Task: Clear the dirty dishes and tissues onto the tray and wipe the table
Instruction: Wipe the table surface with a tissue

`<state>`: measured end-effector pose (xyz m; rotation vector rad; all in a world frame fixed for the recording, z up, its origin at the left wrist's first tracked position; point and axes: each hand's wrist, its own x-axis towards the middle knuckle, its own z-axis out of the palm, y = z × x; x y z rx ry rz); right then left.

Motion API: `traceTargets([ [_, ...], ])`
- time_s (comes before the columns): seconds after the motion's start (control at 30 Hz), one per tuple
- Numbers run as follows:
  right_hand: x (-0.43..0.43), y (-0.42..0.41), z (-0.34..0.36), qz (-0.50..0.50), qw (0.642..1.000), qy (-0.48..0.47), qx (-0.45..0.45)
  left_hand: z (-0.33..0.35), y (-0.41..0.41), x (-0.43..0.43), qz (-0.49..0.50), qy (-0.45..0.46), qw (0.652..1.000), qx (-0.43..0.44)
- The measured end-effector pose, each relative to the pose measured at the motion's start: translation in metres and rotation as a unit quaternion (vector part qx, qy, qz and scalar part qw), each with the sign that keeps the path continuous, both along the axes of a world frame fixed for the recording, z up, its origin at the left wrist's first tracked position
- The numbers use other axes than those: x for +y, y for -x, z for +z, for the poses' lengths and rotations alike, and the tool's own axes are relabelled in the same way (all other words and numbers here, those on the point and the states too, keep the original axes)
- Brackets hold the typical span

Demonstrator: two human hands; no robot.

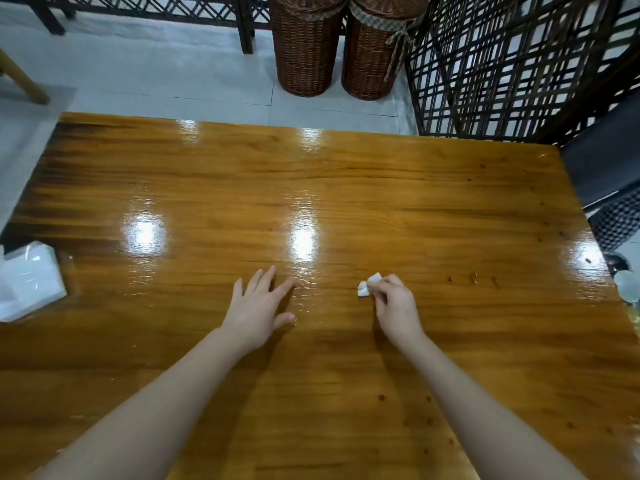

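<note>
head view, looking down on a glossy wooden table (346, 188) that fills the middle and lower frame.

right hand (394, 306), right of centre: fingers curled, pinching a small crumpled white tissue (367, 284) at the fingertips. the tissue sits at the table surface; whether it presses on the wood or is just above it cannot be told.

left hand (259, 303), just left of centre: fingers straight and spread, palm down, holding nothing, low over or resting on the table; contact not clear. the two hands are near each other but apart.

small dark spots (472, 278) on the wood to the right of the tissue, more scattered toward the lower right of the frame.

left edge of frame: a white tissue box (29, 282) at the table's edge, partly cut off.

right edge of frame: a pale rounded dish (628, 284), only partly in view, beside the table's right edge.

top of frame: two tall wicker baskets (341, 50) stand side by side on a pale tiled floor, with dark lattice screens (519, 64) to the upper right.
</note>
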<state>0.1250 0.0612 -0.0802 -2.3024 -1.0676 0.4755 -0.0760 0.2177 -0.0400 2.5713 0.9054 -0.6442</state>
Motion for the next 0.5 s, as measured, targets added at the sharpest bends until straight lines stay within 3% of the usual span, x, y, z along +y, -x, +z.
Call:
traceTargets([
  [0.3, 0.053, -0.014, 0.0, -0.077, 0.996, 0.041, -0.002, 0.0, 0.019, -0.002, 0.014, 0.0, 1.0, -0.007],
  [0.5, 0.03, 0.029, -0.001, 0.038, 0.999, 0.036, -0.003, 0.0, 0.027, -0.007, 0.009, -0.011, 1.0, 0.006],
])
